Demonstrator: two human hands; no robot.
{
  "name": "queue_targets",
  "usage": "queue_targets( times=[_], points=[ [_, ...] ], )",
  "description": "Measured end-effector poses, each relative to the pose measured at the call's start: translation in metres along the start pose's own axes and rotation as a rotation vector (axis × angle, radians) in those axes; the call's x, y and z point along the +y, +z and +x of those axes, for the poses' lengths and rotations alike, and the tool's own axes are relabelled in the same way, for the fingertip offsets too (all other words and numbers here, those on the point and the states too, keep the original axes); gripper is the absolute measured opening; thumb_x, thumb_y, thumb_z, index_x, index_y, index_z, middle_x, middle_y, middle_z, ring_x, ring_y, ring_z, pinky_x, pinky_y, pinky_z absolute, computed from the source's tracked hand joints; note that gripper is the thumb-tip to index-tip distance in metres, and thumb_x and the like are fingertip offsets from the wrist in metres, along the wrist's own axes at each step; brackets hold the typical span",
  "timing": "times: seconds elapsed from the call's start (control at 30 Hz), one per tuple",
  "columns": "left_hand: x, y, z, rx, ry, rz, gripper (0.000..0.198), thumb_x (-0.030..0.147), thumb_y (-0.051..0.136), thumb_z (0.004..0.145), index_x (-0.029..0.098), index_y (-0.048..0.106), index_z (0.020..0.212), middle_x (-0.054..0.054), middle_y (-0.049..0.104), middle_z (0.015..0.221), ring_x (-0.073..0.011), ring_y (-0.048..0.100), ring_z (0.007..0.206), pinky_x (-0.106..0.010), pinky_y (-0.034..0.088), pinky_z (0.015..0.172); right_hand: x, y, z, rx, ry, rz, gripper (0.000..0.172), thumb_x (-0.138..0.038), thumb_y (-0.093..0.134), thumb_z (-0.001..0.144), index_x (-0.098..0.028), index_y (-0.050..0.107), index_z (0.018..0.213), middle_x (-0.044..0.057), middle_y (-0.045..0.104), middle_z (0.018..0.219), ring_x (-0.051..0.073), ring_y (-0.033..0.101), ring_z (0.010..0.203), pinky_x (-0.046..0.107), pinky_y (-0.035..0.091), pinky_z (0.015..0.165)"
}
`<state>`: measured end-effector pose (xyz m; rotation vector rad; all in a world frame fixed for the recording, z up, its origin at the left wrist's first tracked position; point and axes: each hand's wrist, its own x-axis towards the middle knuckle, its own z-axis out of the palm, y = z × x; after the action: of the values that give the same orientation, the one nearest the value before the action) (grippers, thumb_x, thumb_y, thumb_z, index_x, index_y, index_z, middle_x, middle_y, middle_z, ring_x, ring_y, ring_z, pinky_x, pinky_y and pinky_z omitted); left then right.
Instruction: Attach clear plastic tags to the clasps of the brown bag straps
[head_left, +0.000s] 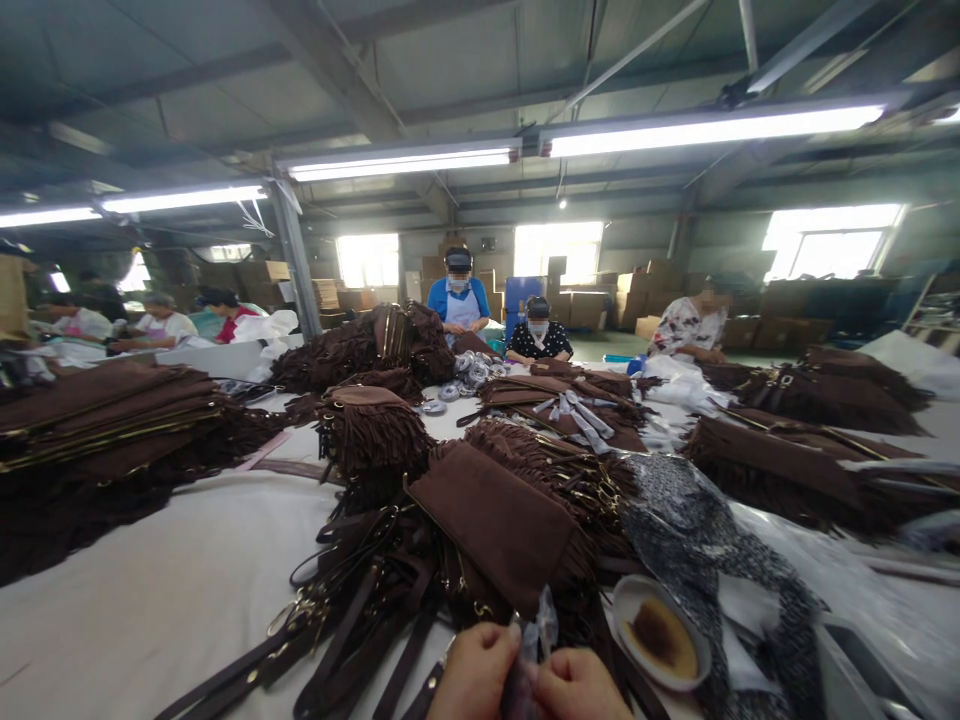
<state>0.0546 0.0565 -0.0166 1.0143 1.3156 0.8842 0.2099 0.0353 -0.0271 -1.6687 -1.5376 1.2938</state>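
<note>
As I watch through the head camera, I have both hands together low in view, thumbs toward each other. My left hand (474, 668) pinches a strip of clear plastic wrap (529, 642) between thumb and fingers; my right hand (576, 684) pinches the same strip from the other side. The strip stands between the two grips, one loose end poking up past the fingertips. What it covers, if anything, I cannot tell.

Just beyond the grip: a fringed brown bag (499, 515), tilted, on top of other brown pieces. Left of the grip: a tangle of dark straps (352, 625) with gold-coloured hardware. Right of the grip, near: a white dish (703, 662) holding yellowish material, darker brown in the middle. Beyond the dish: speckled grey-black material (667, 515). Well apart, straight ahead: a co-worker in blue (459, 305).
</note>
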Motion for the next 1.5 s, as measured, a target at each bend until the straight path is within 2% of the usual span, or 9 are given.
queue_targets(
  times=[0.13, 0.2, 0.3, 0.4, 0.63, 0.87, 1.07, 1.3, 1.5],
  points=[
    [-0.001, -0.005, 0.002, 0.011, 0.059, 0.037, 0.069, 0.075, 0.070, 0.052, 0.009, 0.070, 0.071, -0.007, 0.065, 0.065, -0.0174, 0.054, 0.060, -0.029, 0.042, 0.057, 0.001, -0.016, -0.006, 0.138, -0.368, -0.298, 0.027, -0.030, 0.049, 0.082, -0.015, 0.069, 0.092, 0.008, 0.069, 0.083, 0.020, 0.063, 0.076, 0.029, 0.047, 0.069],
    [-0.003, -0.006, 0.001, 0.018, 0.074, 0.040, 0.069, 0.075, 0.069, 0.053, 0.009, 0.071, 0.073, -0.009, 0.067, 0.068, -0.0191, 0.057, 0.063, -0.029, 0.043, 0.059, -0.006, -0.026, -0.008, 0.187, -0.619, -0.485, 0.034, -0.020, 0.047, 0.082, -0.020, 0.062, 0.113, 0.010, 0.068, 0.100, 0.022, 0.063, 0.089, 0.031, 0.048, 0.077],
    [-0.005, -0.007, 0.000, 0.023, 0.117, 0.091, 0.063, 0.070, 0.067, 0.061, 0.010, 0.072, 0.078, -0.011, 0.071, 0.075, -0.0229, 0.061, 0.073, -0.031, 0.045, 0.065, -0.020, -0.034, -0.005, 0.250, -0.861, -0.740, 0.033, -0.017, 0.050, 0.083, -0.029, 0.062, 0.111, 0.008, 0.066, 0.107, 0.023, 0.061, 0.091, 0.033, 0.045, 0.076],
    [-0.001, -0.007, -0.003, 0.051, 0.169, 0.209, 0.045, 0.055, 0.063, 0.071, 0.011, 0.072, 0.079, -0.011, 0.073, 0.078, -0.0254, 0.063, 0.079, -0.032, 0.045, 0.069, -0.032, -0.033, 0.004, 0.288, -0.939, -0.867, 0.012, -0.021, 0.059, 0.082, -0.030, 0.064, 0.089, 0.001, 0.067, 0.099, 0.021, 0.059, 0.083, 0.033, 0.039, 0.072],
    [0.010, -0.004, -0.018, 0.137, 0.283, 0.524, 0.025, 0.025, 0.049, 0.078, 0.017, 0.071, 0.087, -0.007, 0.074, 0.088, -0.0246, 0.064, 0.088, -0.032, 0.043, 0.079, -0.064, -0.040, 0.018, 0.064, -0.854, -1.036, 0.005, -0.019, 0.061, 0.081, -0.022, 0.060, 0.085, 0.002, 0.066, 0.088, 0.020, 0.058, 0.079, 0.034, 0.037, 0.074],
    [-0.001, -0.014, -0.001, 0.022, 0.157, 0.252, 0.028, 0.033, 0.055, 0.074, 0.012, 0.071, 0.084, -0.009, 0.074, 0.083, -0.0259, 0.065, 0.086, -0.032, 0.046, 0.075, -0.073, -0.060, 0.004, -0.061, -0.886, -0.846, 0.018, -0.027, 0.049, 0.092, -0.031, 0.058, 0.107, 0.000, 0.063, 0.107, 0.018, 0.055, 0.094, 0.032, 0.037, 0.080],
    [0.010, -0.009, -0.012, 0.033, 0.224, 0.358, 0.025, 0.029, 0.051, 0.076, 0.014, 0.070, 0.082, -0.008, 0.073, 0.081, -0.0245, 0.065, 0.085, -0.031, 0.045, 0.072, -0.058, -0.045, 0.013, -0.002, -0.880, -0.917, 0.016, -0.024, 0.047, 0.091, -0.022, 0.059, 0.080, 0.000, 0.064, 0.095, 0.017, 0.056, 0.088, 0.032, 0.037, 0.078],
    [0.012, -0.005, -0.024, 0.140, 0.347, 0.690, 0.030, 0.022, 0.041, 0.084, 0.016, 0.069, 0.092, -0.012, 0.070, 0.096, -0.0256, 0.063, 0.095, -0.033, 0.043, 0.080, -0.066, -0.036, 0.017, 0.021, -0.742, -1.010, 0.013, -0.025, 0.049, 0.086, -0.023, 0.060, 0.081, 0.001, 0.067, 0.087, 0.018, 0.063, 0.077, 0.031, 0.036, 0.063],
    [-0.002, -0.004, -0.016, 0.137, 0.425, 0.714, 0.031, 0.019, 0.038, 0.084, 0.015, 0.068, 0.092, -0.013, 0.068, 0.093, -0.0244, 0.062, 0.092, -0.033, 0.044, 0.081, -0.081, -0.037, 0.012, -0.015, -0.650, -0.959, 0.016, -0.021, 0.051, 0.080, -0.024, 0.065, 0.088, 0.001, 0.070, 0.087, 0.020, 0.066, 0.079, 0.029, 0.038, 0.062]
  ],
)
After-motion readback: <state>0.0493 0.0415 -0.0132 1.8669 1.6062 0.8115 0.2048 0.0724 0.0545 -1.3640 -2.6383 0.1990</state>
